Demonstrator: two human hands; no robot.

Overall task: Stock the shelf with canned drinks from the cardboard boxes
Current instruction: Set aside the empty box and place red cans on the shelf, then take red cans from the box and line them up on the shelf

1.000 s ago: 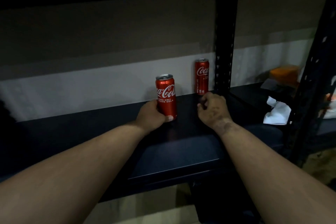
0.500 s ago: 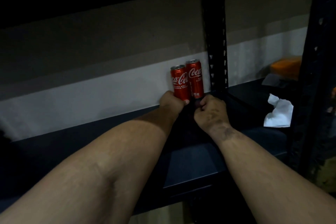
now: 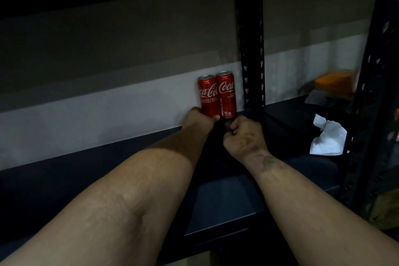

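Two slim red cola cans stand upright side by side at the back of the dark shelf [image 3: 108, 175], against the wall. My left hand [image 3: 197, 120] grips the base of the left can [image 3: 207, 97], thumb across its front. The right can [image 3: 226, 95] touches it and stands just left of the black upright post [image 3: 252, 49]. My right hand [image 3: 245, 136] lies curled in a loose fist on the shelf just in front of the right can, holding nothing that I can see. No cardboard box is in view.
A crumpled white paper [image 3: 328, 136] lies on the shelf to the right. Farther back right sit an orange object [image 3: 333, 82] and a dark flat item. A second black perforated post [image 3: 375, 93] rises at the right edge. An upper shelf darkens the top.
My left hand has slid its can back and right until it stands against the other can by the post. The right hand stayed curled near the same spot.
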